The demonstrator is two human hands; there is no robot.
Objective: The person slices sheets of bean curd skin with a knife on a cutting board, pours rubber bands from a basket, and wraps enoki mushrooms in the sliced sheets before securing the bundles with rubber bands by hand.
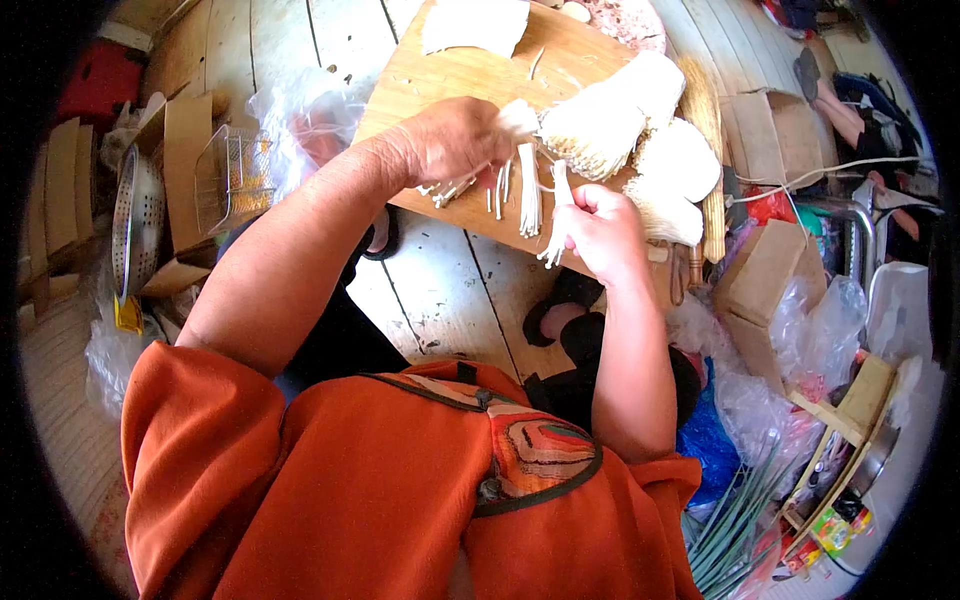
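White enoki-like mushrooms lie on a wooden board (400,100). My right hand (605,232) is closed on a thin mushroom bunch (560,190), its small caps pointing down past the board's near edge. My left hand (455,142) reaches over the board, its fingers closed around a pale mushroom piece (518,118); motion blurs it a little. Between the hands lies another small bunch (530,195), with loose stems beside it. Large mushroom clusters (600,120) are piled beyond my right hand, and a white slab (475,25) rests at the far side.
A straw brush (702,110) lies along the board's right edge. At left are a metal colander (135,225), a wire basket (240,180) and a cardboard box (188,150). Plastic bags (825,325), green stalks (735,520) and a wooden rack (850,420) stand at right. Another person's leg (838,115) shows upper right.
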